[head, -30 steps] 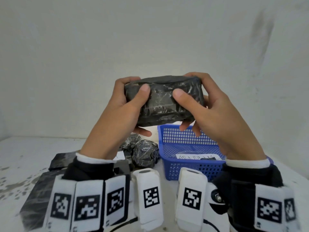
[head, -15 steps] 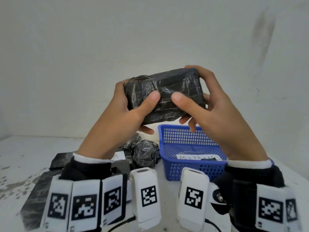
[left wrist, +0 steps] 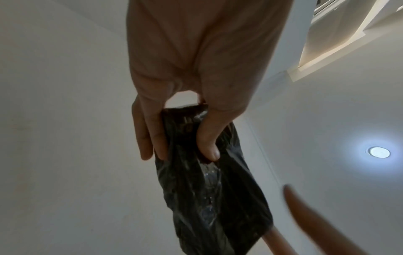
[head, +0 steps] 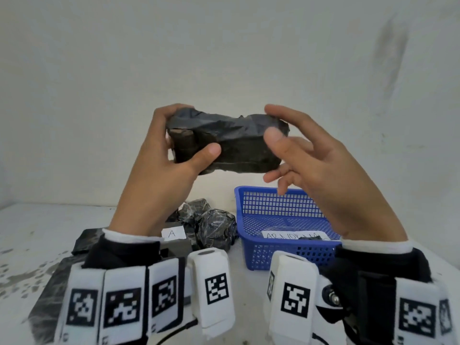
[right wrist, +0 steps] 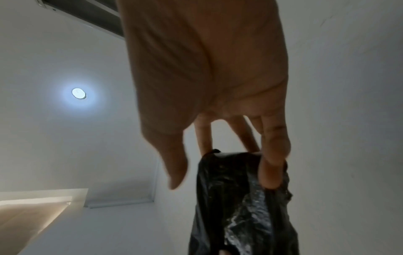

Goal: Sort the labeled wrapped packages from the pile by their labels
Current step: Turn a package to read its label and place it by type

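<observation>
Up at chest height, you hold a black wrapped package [head: 229, 143] lengthwise between both hands, well above the white surface [head: 22, 227]. Your left hand [head: 159, 170] has the grip: thumb pressed across the near face, fingers curled over the top and far side of the package's left end, as the left wrist view confirms. Your right hand [head: 321, 165] is loose at the other end, thumb lifted just in front of the wrapping and fingers spread; in the right wrist view two fingertips [right wrist: 270, 174] rest against the package's edge while the thumb stands clear of it. Below, a blue basket [head: 278, 207] sits on the surface to your right with a handwritten paper label inside, too blurred to read. Just left of it lies the pile of black wrapped packages [head: 211, 225], beside a small white card marked "A" [head: 173, 233].
</observation>
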